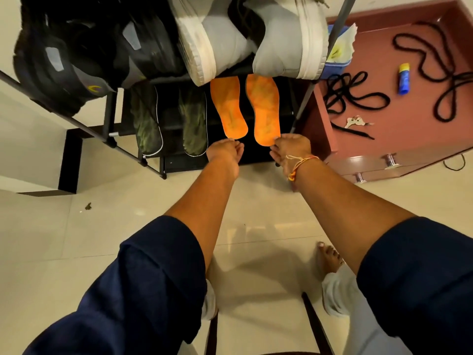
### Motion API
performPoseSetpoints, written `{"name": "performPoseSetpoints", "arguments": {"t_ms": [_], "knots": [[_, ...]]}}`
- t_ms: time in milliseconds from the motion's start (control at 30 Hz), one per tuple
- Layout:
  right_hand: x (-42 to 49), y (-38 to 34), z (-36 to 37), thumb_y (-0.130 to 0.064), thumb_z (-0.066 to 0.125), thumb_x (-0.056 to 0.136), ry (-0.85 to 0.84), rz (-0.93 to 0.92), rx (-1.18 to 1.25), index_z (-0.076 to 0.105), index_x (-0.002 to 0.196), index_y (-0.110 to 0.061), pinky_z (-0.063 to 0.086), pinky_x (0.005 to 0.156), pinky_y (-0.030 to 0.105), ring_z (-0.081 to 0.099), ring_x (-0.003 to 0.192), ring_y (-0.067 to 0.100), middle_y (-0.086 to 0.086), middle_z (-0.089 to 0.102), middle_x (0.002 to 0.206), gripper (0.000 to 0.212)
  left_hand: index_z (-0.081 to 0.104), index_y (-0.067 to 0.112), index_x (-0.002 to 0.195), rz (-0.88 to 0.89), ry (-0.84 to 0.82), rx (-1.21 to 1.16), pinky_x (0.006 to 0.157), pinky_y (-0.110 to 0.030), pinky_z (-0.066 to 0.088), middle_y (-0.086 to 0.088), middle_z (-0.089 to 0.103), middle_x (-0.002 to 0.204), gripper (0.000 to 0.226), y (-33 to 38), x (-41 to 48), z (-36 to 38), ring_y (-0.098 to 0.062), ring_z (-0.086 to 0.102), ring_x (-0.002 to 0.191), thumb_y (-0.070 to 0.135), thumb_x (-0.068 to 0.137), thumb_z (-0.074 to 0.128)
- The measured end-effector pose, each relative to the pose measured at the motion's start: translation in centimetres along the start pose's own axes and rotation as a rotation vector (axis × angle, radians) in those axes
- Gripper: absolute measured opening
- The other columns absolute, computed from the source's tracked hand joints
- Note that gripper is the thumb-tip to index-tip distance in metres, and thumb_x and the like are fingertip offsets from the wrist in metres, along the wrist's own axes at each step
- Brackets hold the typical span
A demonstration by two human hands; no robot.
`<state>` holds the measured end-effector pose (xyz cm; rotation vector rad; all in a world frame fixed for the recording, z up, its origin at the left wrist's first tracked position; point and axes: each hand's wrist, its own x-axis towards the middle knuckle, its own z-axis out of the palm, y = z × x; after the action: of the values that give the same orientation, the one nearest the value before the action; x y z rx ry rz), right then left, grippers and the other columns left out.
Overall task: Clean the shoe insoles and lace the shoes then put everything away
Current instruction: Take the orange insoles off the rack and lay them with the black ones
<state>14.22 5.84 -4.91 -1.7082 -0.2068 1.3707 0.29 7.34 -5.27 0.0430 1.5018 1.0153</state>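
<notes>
Two orange insoles lie side by side on a lower shelf of a black shoe rack (107, 135). My left hand (225, 153) pinches the near end of the left insole (228, 108). My right hand (291, 151) pinches the near end of the right insole (265, 108). A pair of grey shoes with white soles (276, 47) sits on the shelf above the insoles. Two black laces (353, 96) lie loose on the reddish cabinet top (399, 139) to the right.
Black shoes (61, 62) fill the rack's upper left; green insoles (146, 121) lie on the lower shelf left of the orange ones. A blue and yellow tube (404, 78), keys (354, 122) and a blue tub (336, 60) sit on the cabinet. My bare foot (329, 257) stands on the tiled floor.
</notes>
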Motion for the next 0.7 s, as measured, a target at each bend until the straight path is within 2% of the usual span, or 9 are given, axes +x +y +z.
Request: {"name": "performPoseSetpoints", "arguments": {"t_ms": [67,133,233,300,467,567,700], "knots": [[-0.5,0.1,-0.5,0.000,0.061,0.094,-0.004,0.002,-0.018,0.058,0.083,-0.016,0.058,0.067,0.027,0.062,0.069,0.014,0.010,0.065,0.088,0.019,0.060,0.001,0.115,-0.023,0.001,0.052,0.089,-0.029,0.058,-0.014,0.065,0.105,0.016,0.0,-0.6,0.1,-0.021,0.065,0.088,0.009,0.101,0.057],[-1.1,0.0,-0.9,0.000,0.061,0.093,-0.002,-0.007,-0.011,0.058,0.081,-0.016,0.058,0.065,0.028,0.060,0.065,0.015,0.012,0.065,0.088,0.020,0.058,0.003,0.116,-0.007,-0.016,0.096,0.082,-0.029,0.056,-0.012,0.058,0.095,0.023,0.3,-0.8,0.2,-0.019,0.059,0.081,0.014,0.097,0.066],[-1.2,0.0,-1.4,0.001,0.061,0.092,0.001,-0.036,-0.001,0.058,0.081,-0.015,0.056,0.058,0.027,0.060,0.063,0.015,0.014,0.065,0.087,0.020,0.058,0.001,0.124,-0.006,-0.018,0.071,0.080,-0.030,0.056,-0.013,0.059,0.098,0.033,0.6,-0.2,0.8,-0.021,0.061,0.085,0.015,0.096,0.068],[-1.1,0.0,-1.7,0.002,0.060,0.092,0.002,-0.037,0.007,0.059,0.081,-0.014,0.055,0.055,0.025,0.059,0.063,0.015,0.013,0.064,0.084,0.020,0.060,0.000,0.123,-0.018,-0.015,0.041,0.076,-0.028,0.056,-0.013,0.061,0.095,0.031,0.5,0.5,1.3,-0.020,0.063,0.079,0.014,0.097,0.066],[-0.4,0.2,-2.1,0.002,0.060,0.091,0.014,0.017,-0.004,0.060,0.085,-0.012,0.055,0.051,0.024,0.062,0.063,0.016,0.014,0.065,0.086,0.015,0.062,-0.002,0.118,-0.031,-0.015,0.000,0.052,-0.022,0.055,-0.011,0.067,0.093,0.022,0.1,1.3,2.1,-0.015,0.067,0.075,0.011,0.100,0.061],[-0.5,0.3,-2.2,0.003,0.060,0.091,0.001,0.015,0.004,0.061,0.087,-0.013,0.055,0.054,0.024,0.064,0.068,0.017,0.014,0.068,0.091,0.016,0.062,-0.003,0.111,-0.025,-0.027,-0.014,0.050,-0.021,0.056,-0.012,0.068,0.089,0.017,0.0,0.9,1.9,-0.015,0.069,0.077,0.008,0.099,0.061],[-2.4,0.7,-2.9,0.006,0.056,0.092,-0.024,0.023,0.075,0.063,0.099,-0.012,0.057,0.061,0.026,0.068,0.085,0.022,0.013,0.069,0.097,0.021,0.061,-0.002,0.111,-0.041,-0.049,0.008,0.052,-0.022,0.055,-0.012,0.067,0.089,0.015,-1.6,-1.7,0.2,-0.016,0.068,0.078,0.007,0.100,0.058]]}}
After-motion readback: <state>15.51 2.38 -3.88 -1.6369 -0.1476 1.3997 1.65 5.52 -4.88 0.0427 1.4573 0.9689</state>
